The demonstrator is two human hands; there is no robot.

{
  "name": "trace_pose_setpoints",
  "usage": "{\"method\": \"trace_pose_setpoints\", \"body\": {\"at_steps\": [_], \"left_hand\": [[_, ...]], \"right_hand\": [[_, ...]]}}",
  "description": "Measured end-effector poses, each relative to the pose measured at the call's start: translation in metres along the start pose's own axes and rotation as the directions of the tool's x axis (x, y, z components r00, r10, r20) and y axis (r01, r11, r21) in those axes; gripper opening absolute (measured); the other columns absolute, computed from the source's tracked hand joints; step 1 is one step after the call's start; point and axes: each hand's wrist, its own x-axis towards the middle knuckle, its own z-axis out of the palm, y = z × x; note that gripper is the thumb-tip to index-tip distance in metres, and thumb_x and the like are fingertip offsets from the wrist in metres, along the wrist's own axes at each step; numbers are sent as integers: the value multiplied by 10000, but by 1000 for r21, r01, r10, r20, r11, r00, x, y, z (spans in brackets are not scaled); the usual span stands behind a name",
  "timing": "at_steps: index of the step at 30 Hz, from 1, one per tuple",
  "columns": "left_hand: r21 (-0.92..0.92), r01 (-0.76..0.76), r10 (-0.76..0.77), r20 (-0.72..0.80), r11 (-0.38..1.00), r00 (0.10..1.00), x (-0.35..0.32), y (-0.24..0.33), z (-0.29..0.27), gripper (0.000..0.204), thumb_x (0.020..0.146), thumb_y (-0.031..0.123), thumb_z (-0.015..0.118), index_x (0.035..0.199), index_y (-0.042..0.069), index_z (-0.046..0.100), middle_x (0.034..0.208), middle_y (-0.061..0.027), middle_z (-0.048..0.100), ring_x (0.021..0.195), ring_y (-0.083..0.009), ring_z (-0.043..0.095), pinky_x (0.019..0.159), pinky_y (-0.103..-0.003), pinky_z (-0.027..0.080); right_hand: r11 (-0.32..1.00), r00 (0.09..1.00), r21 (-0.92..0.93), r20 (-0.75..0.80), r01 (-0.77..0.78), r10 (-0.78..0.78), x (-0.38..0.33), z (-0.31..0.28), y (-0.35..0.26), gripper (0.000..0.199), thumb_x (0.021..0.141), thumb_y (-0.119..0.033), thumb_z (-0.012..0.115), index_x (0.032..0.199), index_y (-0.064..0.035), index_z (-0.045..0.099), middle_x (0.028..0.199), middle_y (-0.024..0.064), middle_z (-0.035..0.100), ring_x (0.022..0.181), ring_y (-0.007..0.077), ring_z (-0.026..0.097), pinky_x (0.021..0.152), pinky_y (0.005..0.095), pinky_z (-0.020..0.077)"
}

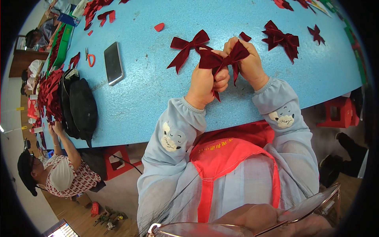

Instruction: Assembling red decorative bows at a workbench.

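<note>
Both hands are up over the blue counter, holding one dark red bow between them. The left hand has its grip closed around the bow's middle and tails, with the fingers curled tight. The right hand has its grip closed on the bow's right loop, pinching it from behind. The bow sits in the air just above the counter, near the middle of the picture, and one thin tail hangs down below the left hand.

At about 10 o'clock from the hands, just beside them, a finished bow lies flat on the counter. At 2 o'clock, a bit farther off, lies another dark red bow. A small bow lies past that one, near the counter's far right edge.

Well off at 9 o'clock a phone lies face up. Next to it, farther left, are small scissors with orange handles. A black bag rests at the counter's left end, beside a pile of red ribbon pieces.

At 8 o'clock, low in the picture, another person sits at the counter's end. A red stool stands beneath the counter.
</note>
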Motion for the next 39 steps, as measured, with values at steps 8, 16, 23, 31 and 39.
{"method": "trace_pose_setpoints", "body": {"at_steps": [8,16,23,31,39], "left_hand": [[6,-50,50,23,999,998,0,0,2,259,948,348,372,1001,132,504,529,21,299,401,-67,226,365,-224,181],[-7,-59,59,86,998,995,2,-2,3,266,949,354,366,1003,133,504,530,20,304,401,-70,230,369,-225,188],[16,-135,136,-93,991,986,9,-4,3,337,948,405,345,989,119,518,536,19,323,401,-71,229,373,-229,188],[40,-106,110,-136,994,985,10,-3,6,445,938,497,313,972,110,530,536,23,324,400,-68,223,373,-223,182],[-5,-84,84,7,996,996,15,-3,5,330,947,391,361,1021,103,503,544,10,362,393,-68,239,370,-227,200]], "right_hand": [[995,1000,101,-14,21,-20,0,6,-3,201,884,-77,431,685,-51,434,691,-12,426,656,89,374,638,221,331],[926,1000,378,-16,-7,15,-1,11,-5,229,883,-84,445,657,-51,433,657,-29,408,628,70,351,631,208,331],[970,979,-240,-185,41,-87,-1,14,-13,186,875,-72,442,692,-49,467,655,-12,453,622,61,385,631,203,379],[992,976,-125,-210,21,-47,1,14,-8,145,871,-69,472,740,-44,528,683,-30,481,641,52,417,589,203,357],[999,942,-34,-335,14,-25,3,9,-6,193,910,-102,435,737,-58,510,713,-29,479,673,54,423,625,200,356]]}}
